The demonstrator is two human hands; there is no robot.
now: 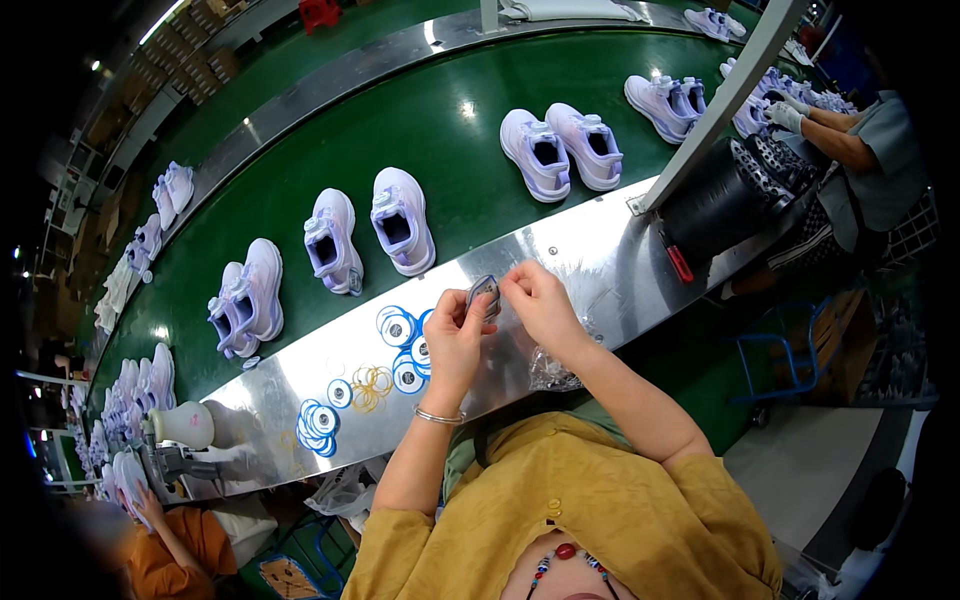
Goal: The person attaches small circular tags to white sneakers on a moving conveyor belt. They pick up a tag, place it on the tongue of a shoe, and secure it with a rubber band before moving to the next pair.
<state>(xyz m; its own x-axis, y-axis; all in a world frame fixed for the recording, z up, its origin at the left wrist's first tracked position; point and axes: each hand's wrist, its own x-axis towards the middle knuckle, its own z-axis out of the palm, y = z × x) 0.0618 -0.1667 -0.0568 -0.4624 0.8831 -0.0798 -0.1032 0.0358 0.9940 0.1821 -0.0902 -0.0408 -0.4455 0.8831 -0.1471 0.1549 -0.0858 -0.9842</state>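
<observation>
My left hand (457, 338) is closed on a small stack of flat grey-blue pieces with rounded edges (486, 291), held above the metal ledge. What kind of pieces they are is too small to tell. Close beside them, my right hand (543, 309) has its thumb and fingertips pinched together; anything between them is too small to make out. Below and left of my hands lie round white tags with blue loops (397, 328), and more such tags (318, 422) sit in a pile further left. Yellow rubber bands (371, 388) lie between the two groups.
Pairs of white-and-lilac shoes (403, 222) stand on the green conveyor belt (450, 130) beyond the metal ledge (270, 400). Clear plastic bags (553, 372) lie by my right forearm. A post (720, 100) rises at the right. Co-workers (845, 150) handle shoes at both sides.
</observation>
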